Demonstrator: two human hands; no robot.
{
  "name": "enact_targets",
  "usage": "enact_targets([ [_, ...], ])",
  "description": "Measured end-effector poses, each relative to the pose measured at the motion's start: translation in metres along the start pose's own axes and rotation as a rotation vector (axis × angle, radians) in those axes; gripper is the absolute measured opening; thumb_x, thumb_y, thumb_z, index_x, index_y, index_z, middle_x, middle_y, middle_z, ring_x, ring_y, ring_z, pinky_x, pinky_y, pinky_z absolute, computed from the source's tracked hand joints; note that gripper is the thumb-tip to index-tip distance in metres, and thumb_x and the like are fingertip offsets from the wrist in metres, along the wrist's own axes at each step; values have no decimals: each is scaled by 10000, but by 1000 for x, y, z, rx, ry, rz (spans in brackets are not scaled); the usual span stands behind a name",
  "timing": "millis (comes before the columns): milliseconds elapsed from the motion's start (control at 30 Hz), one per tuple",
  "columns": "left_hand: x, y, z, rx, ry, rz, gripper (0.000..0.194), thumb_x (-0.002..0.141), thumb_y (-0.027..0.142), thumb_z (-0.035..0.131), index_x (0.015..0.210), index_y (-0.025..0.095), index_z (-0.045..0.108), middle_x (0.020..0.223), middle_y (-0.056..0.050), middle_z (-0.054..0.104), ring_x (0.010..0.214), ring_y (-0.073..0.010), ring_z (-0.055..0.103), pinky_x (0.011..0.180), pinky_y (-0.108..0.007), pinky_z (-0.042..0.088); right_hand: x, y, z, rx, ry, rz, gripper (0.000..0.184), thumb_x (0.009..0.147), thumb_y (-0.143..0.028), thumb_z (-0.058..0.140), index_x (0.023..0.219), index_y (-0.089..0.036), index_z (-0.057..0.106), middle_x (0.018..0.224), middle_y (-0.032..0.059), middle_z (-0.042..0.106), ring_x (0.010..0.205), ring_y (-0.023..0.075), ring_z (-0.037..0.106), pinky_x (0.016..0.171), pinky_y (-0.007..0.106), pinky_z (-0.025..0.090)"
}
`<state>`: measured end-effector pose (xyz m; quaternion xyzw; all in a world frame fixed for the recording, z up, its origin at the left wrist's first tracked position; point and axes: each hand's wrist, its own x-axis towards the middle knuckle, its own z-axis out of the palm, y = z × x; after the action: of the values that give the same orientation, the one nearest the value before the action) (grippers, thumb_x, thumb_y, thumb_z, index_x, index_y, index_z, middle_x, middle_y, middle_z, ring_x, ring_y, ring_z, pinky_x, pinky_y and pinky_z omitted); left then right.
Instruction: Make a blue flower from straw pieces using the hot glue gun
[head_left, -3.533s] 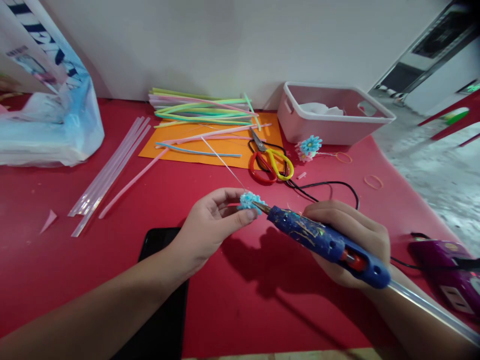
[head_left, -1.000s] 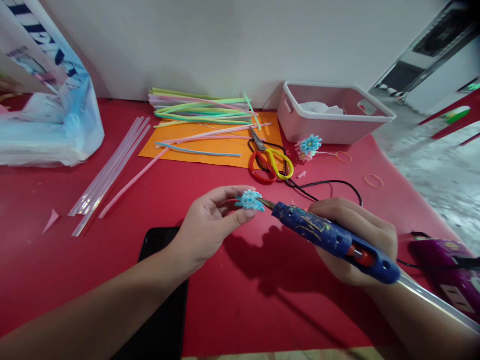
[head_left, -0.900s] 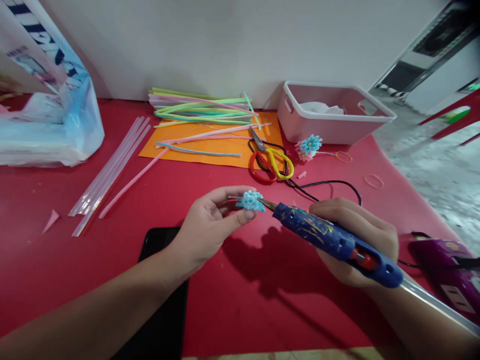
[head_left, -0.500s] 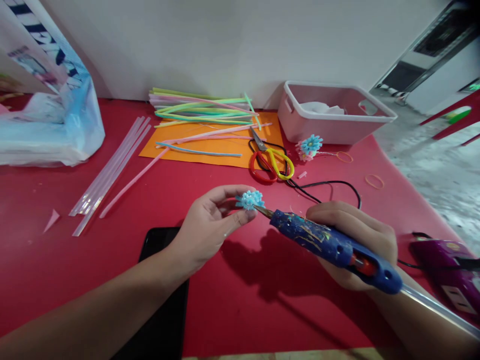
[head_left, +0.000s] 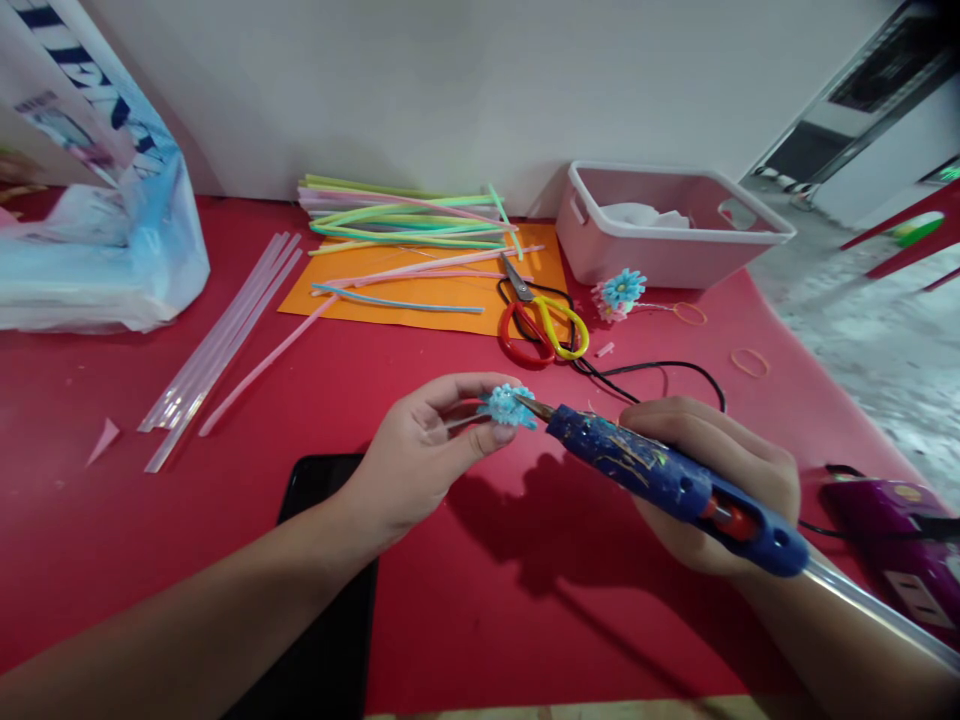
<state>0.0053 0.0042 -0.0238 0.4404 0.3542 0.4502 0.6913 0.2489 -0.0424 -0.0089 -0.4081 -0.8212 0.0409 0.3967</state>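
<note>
Shown raised over the middle of the glossy red bench [head_left: 450, 640], between the near edge and the flat orange sheet [head_left: 450, 321]: a small light-blue flower head [head_left: 508, 405] with short, fuzzy-looking petals and a thin pale stem [head_left: 465, 422]. Pinched between thumb and fingers of the left hand [head_left: 409, 455], in a closed grip. Wrapped in the closed grip of the right hand [head_left: 712, 450], to the right of the flower head: a blue, residue-streaked glue gun [head_left: 630, 460] with a tapered metal nozzle [head_left: 536, 407] and a clear glue stick [head_left: 862, 600]. Nozzle tip at the petals; firm contact or bare nearness impossible to tell.

Judged very light, soft and springy at the petals, easily crushed or matted, little inclined to slip; stem probably thin and bendable. Best held low, by the stem or the underside of the head, with fingers clear of the nozzle, presumably hot. Glue gun judged stiff and heavier, best held around the blue body.

Stem directed leftward into the palm, roughly along the long axis of the whole piece; flower face apparently turned toward the nozzle, exact tilt unclear. Long axis of the glue gun slanted across the bench, with nozzle toward the far left corner and glue stick toward the near right corner.
</note>
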Motion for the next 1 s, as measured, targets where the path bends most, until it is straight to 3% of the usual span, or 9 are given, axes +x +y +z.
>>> enact_targets([
  [267,1,2,0,-7,18,20,303,721,186,870,986,225,727,994,4,769,951,-133,700,908,-268,525,0,1,1,15,-3,-25,270,752,-117,581,1012,-189,605,868,64,661,745,173,664,680,286,573],
  [500,0,4,3,11,16,5,283,720,186,860,961,205,713,984,-24,769,944,-171,707,880,-297,537,1,0,0,13,-1,-20,265,757,-144,596,1017,-192,605,862,78,662,734,197,666,665,317,581],
  [1000,1,4,4,27,-20,-24,230,747,189,839,954,200,740,994,-34,764,937,-162,695,872,-280,534,2,0,-2,20,12,-50,305,747,-115,602,1041,-194,614,854,96,672,728,221,671,652,334,582],
])
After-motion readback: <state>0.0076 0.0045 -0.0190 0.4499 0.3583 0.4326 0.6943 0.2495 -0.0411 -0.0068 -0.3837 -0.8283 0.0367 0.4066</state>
